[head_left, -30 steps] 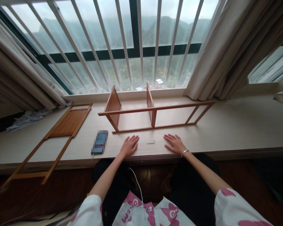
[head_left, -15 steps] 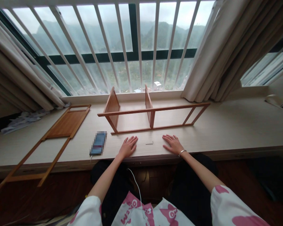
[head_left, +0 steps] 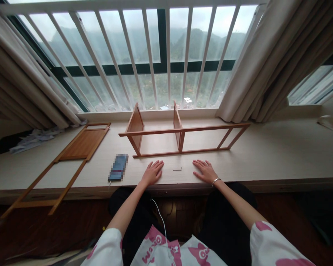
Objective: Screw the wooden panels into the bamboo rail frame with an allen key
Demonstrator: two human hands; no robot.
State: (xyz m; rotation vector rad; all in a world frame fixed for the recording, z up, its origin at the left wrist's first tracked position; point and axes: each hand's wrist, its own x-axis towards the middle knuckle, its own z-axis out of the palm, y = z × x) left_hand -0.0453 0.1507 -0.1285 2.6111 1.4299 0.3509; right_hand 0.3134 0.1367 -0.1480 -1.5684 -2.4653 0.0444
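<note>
My left hand (head_left: 153,172) lies flat on the pale window ledge (head_left: 269,155), fingers stretched out, holding nothing. Palm down to the right, my right hand (head_left: 205,171) also rests with its fingers apart. Between the two lies a small L-shaped hex key (head_left: 177,169). Just beyond the hands, a brown wooden frame (head_left: 157,132) rests on its long side, with two panels standing up from it toward the window. Neither hand touches it. A second wooden frame (head_left: 84,144) with one panel lies flat at the left, its legs sticking out past the ledge's front edge.
A blurred-out phone (head_left: 118,168) with a white cable lies left of my left hand. Curtains (head_left: 246,66) hang at both sides of the barred window (head_left: 169,62). Crumpled white material (head_left: 36,139) sits at the far left. My knees are under the ledge's front edge.
The whole view has shifted slightly, so everything appears a little further right. Both hands and the wooden frames keep their places on the ledge.
</note>
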